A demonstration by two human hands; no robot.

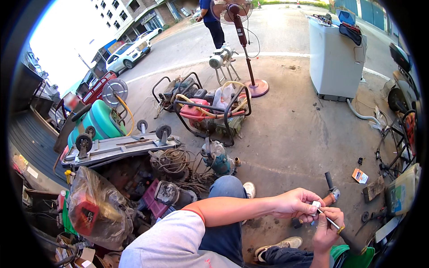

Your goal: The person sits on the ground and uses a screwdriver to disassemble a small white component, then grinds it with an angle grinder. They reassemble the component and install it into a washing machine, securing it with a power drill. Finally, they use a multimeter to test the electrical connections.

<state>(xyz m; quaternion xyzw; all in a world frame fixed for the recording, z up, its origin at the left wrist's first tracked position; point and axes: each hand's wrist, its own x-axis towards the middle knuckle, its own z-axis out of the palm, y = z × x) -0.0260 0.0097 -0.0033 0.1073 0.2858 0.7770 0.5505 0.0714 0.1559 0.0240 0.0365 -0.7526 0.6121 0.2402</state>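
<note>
Before me at the lower right, my left hand [297,203] pinches a small white piece [316,204] between thumb and fingers. My right hand [328,225] grips a screwdriver [331,222] by its metal shaft. Its tip is at the white piece, but whether it sits inside I cannot tell. The dark handle [355,243] with a yellow ring points down and right. On the ground just behind my hands lies what looks like an angle grinder [333,195], with a black side handle; my hands hide part of it.
Pumps [217,157], coiled cable [172,161] and a plastic-wrapped red item [87,216] crowd the left. Ahead stand a framed machine [214,114], a pedestal fan [241,40] and a white appliance [335,62]. A person [212,22] stands near the road. An orange-white packet [359,175] lies right.
</note>
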